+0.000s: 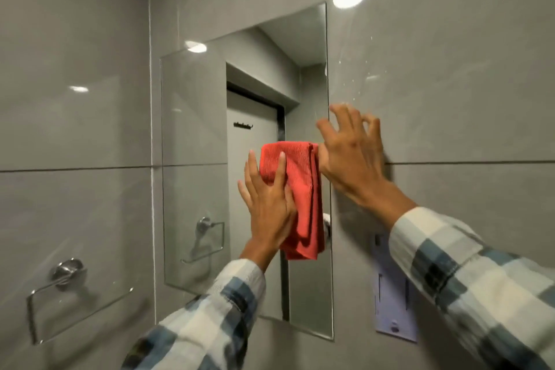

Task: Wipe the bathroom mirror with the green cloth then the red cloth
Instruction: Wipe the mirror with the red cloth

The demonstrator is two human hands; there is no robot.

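A frameless rectangular mirror (198, 135) hangs on the grey tiled wall. My left hand (268, 198) presses a folded red cloth (300, 189) flat against the right half of the glass, fingers spread over the cloth's left part. The cloth's lower end hangs down past my wrist. My right hand (353, 156) rests on the wall at the mirror's right edge, fingers apart and bent, holding nothing. No green cloth is in view.
A chrome towel ring (67, 282) is fixed to the left wall at lower left, and its reflection shows in the mirror. A pale lilac plate (390, 306) sits on the wall at the mirror's lower right. Checked sleeves cover both forearms.
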